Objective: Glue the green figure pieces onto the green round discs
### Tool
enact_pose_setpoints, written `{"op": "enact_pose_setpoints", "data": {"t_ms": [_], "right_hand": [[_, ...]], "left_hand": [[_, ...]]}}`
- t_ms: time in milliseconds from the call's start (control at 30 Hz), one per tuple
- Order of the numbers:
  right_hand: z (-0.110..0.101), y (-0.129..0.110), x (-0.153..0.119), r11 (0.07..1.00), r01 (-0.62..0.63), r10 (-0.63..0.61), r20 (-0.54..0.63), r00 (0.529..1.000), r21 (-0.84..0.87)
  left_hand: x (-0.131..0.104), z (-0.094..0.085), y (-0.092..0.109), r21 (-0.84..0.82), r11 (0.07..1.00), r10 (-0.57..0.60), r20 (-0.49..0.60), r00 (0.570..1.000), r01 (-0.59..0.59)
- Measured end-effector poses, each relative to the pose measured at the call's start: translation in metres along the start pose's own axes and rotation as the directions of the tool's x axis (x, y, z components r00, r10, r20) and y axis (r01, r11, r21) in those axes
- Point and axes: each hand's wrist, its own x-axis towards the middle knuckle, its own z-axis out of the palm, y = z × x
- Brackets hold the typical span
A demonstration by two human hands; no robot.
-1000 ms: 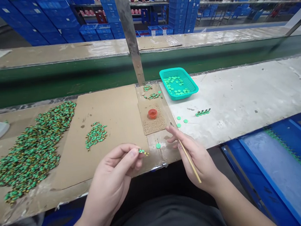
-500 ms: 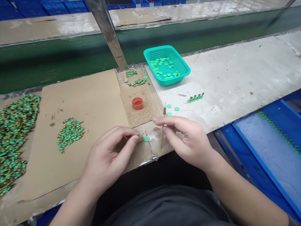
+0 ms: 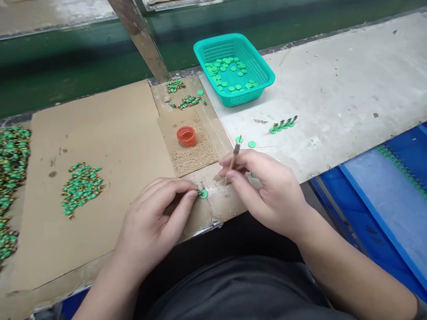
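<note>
My left hand [image 3: 155, 218] is closed in a pinch on a small green-and-dark piece [image 3: 199, 191], largely hidden by the fingertips. That piece is at a flat green disc [image 3: 204, 194] near the table's front edge; whether the two are joined I cannot tell. In my right hand [image 3: 268, 190], thumb and fingers grip a thin wooden-handled tool [image 3: 232, 161] with a dark collar and fine tip, which points up and away. Just beyond this hand lie loose green discs [image 3: 251, 144], one partly covered by it. A red cup [image 3: 186, 129] stands on cardboard between and beyond the hands.
A teal basket [image 3: 271, 78] holding several green discs stands at the back. To its front right is a row of discs with upright pieces [image 3: 283, 125]. Heaps of small green-gold pieces [image 3: 82, 189] lie left on cardboard [image 3: 128, 135]. Blue trays [image 3: 386, 205] sit lower right.
The view has tipped downward and shifted slightly. My right hand has turned the tool in its fingers, and my left-hand piece now meets the disc's edge more closely.
</note>
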Motion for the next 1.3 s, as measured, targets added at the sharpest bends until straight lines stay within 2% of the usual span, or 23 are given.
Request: {"op": "enact_pose_setpoints", "data": {"t_ms": [233, 533, 667, 767, 900, 1067, 1300], "right_hand": [[0.001, 0.002, -0.003, 0.998, 0.067, -0.067, -0.019, 0.998, -0.003], [-0.007, -0.002, -0.006, 0.994, 0.077, -0.072, 0.061, 0.996, -0.075], [-0.011, -0.003, -0.005, 0.986, 0.051, -0.023, 0.169, 0.985, -0.162], [-0.009, 0.0, -0.004, 0.983, 0.045, -0.005, 0.221, 0.975, -0.177], [0.008, 0.004, -0.006, 0.995, 0.066, -0.058, 0.097, 0.994, -0.074], [0.031, 0.005, -0.011, 0.99, 0.096, -0.095, 0.012, 0.995, -0.1], [0.036, 0.009, -0.011, 0.986, 0.084, -0.076, 0.062, 0.995, -0.143]], "left_hand": [[0.0, -0.001, 0.002, 0.087, 0.992, 0.09, 0.008, 0.996, -0.09], [-0.002, -0.001, 0.006, 0.211, 0.951, 0.222, 0.036, 0.974, -0.224], [-0.004, 0.002, 0.002, 0.204, 0.937, 0.285, 0.02, 0.958, -0.283], [-0.004, 0.004, -0.001, 0.169, 0.951, 0.265, -0.004, 0.964, -0.26], [-0.004, 0.008, 0.001, 0.14, 0.967, 0.222, -0.048, 0.974, -0.214], [-0.005, 0.013, 0.004, 0.141, 0.975, 0.188, -0.087, 0.978, -0.175], [-0.005, 0.014, 0.002, 0.133, 0.974, 0.198, -0.093, 0.976, -0.185]]}}
